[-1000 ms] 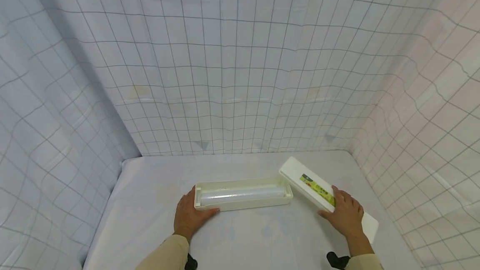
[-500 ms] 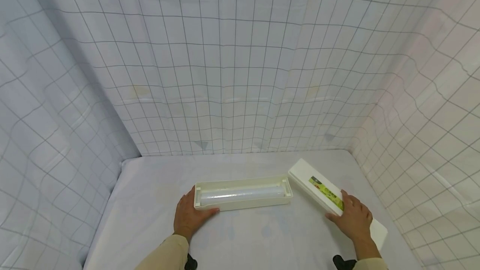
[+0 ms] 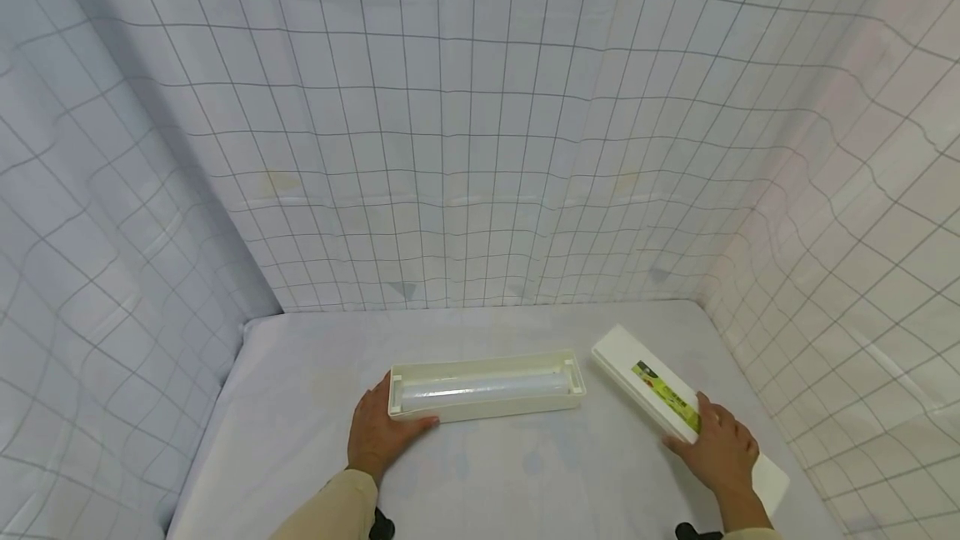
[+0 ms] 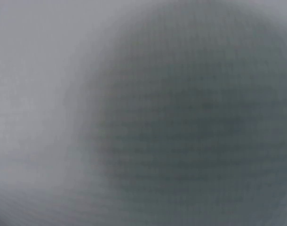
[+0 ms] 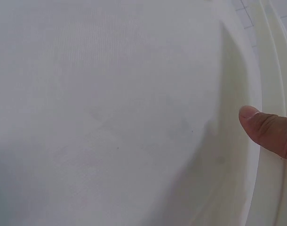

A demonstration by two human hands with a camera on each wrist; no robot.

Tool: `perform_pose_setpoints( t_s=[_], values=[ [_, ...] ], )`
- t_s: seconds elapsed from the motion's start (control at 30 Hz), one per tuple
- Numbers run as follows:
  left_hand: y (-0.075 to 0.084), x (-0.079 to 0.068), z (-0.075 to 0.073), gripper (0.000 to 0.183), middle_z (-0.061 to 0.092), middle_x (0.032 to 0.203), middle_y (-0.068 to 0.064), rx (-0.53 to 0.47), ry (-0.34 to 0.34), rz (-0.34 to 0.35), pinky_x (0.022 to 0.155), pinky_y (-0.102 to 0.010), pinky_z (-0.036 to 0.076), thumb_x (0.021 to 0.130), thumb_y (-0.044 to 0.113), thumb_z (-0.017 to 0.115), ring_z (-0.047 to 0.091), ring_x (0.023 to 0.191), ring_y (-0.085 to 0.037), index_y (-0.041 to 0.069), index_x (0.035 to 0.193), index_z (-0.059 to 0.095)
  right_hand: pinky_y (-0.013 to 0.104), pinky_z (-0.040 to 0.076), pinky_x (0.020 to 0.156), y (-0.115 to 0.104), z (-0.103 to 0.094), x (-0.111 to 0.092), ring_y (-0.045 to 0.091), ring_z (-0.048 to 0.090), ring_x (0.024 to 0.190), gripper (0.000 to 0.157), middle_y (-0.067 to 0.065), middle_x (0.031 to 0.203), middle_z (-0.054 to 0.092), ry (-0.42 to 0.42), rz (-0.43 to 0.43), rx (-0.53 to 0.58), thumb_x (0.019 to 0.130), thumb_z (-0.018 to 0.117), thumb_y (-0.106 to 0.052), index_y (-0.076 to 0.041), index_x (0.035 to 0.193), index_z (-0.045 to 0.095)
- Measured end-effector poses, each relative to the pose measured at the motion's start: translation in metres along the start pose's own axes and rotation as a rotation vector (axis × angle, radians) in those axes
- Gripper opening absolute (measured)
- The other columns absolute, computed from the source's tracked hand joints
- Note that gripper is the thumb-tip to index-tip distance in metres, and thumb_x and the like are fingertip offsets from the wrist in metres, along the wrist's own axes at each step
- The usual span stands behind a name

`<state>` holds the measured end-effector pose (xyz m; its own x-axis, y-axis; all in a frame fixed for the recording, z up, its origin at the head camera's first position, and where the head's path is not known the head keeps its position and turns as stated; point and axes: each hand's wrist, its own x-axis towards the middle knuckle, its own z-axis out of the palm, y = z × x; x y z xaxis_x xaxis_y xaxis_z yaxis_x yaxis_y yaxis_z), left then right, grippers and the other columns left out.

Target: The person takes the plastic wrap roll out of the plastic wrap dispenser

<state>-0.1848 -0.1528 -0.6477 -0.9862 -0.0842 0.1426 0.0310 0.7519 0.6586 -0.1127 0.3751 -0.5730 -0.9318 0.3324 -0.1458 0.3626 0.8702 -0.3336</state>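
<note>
In the head view a long off-white cling film box (image 3: 517, 408) lies uncovered on the table, a clear, shiny roll of film (image 3: 480, 388) lengthwise inside it. My left hand (image 3: 375, 432) grips the box's left end, thumb along the near side and fingers behind. To the right, the white lid (image 3: 619, 347), with a green-and-yellow label (image 3: 666, 395), slants from upper left to lower right. My right hand (image 3: 720, 448) holds it across its lower half. In the right wrist view the thumb (image 5: 270, 133) lies against the lid's edge (image 5: 270, 188). The left wrist view is a dark blur.
White cloth covers the table (image 3: 525, 482). Grid-patterned white curtains (image 3: 480, 148) stand behind it and on both sides. The lid's lower end lies near the table's right edge.
My right hand has moved the lid right and toward me, widening the gap from the box. The left hand and the box have stayed where they were.
</note>
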Motion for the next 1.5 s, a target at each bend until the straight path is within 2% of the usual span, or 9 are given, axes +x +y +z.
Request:
perform_pose_setpoints(
  t_s=[0.23,0.4,0.77,1.03,1.27,1.5],
  values=[
    [0.000,0.000,0.000,0.123,0.066,0.136,-0.012,-0.004,0.004,0.003,0.121,-0.049,0.037,0.058,0.074,0.086,0.059,0.128,-0.032,0.012,0.154,0.041,0.078,0.020,0.106,0.007,-0.001,0.000,0.067,0.021,0.135,0.116,0.036,0.152,0.023,-0.002,0.040,0.003,0.080,0.082,-0.053,-0.005,0.161,0.015],
    [0.000,0.000,0.001,0.123,0.065,0.138,-0.013,-0.007,0.006,0.010,0.124,-0.050,0.034,0.059,0.075,0.085,0.058,0.130,-0.033,0.011,0.155,0.040,0.079,0.020,0.107,0.013,-0.001,0.000,0.067,0.021,0.135,0.115,0.037,0.152,0.024,0.011,0.054,-0.003,0.080,0.082,-0.052,-0.004,0.161,0.016],
    [-0.001,0.001,0.002,0.122,0.067,0.135,-0.012,-0.003,0.024,0.031,0.122,-0.050,0.035,0.059,0.075,0.085,0.060,0.128,-0.032,0.010,0.153,0.042,0.079,0.019,0.106,0.035,0.000,0.004,0.069,0.021,0.134,0.120,0.039,0.152,0.022,0.021,0.092,0.005,0.078,0.079,-0.060,-0.003,0.161,0.014],
    [0.000,0.001,0.000,0.121,0.065,0.138,-0.013,-0.007,0.008,0.016,0.123,-0.050,0.034,0.059,0.073,0.086,0.058,0.130,-0.033,0.010,0.153,0.041,0.081,0.019,0.106,0.045,-0.001,0.006,0.070,0.020,0.134,0.121,0.042,0.150,0.019,0.010,0.123,0.005,0.079,0.077,-0.063,-0.001,0.160,0.011],
    [0.001,0.000,0.000,0.121,0.063,0.140,-0.014,-0.004,-0.004,0.014,0.125,-0.050,0.032,0.061,0.071,0.087,0.057,0.133,-0.033,0.009,0.155,0.040,0.080,0.021,0.103,0.056,0.003,0.002,0.070,0.023,0.130,0.117,0.046,0.145,0.021,0.049,0.182,0.021,0.079,0.077,-0.060,0.002,0.157,0.016],
    [-0.001,0.000,0.000,0.120,0.066,0.137,-0.012,0.005,0.006,0.023,0.120,-0.051,0.038,0.061,0.072,0.086,0.060,0.127,-0.032,0.010,0.153,0.041,0.078,0.024,0.101,0.064,0.007,-0.004,0.071,0.026,0.126,0.114,0.046,0.141,0.023,0.071,0.250,0.039,0.078,0.078,-0.059,0.002,0.154,0.018]
  ],
)
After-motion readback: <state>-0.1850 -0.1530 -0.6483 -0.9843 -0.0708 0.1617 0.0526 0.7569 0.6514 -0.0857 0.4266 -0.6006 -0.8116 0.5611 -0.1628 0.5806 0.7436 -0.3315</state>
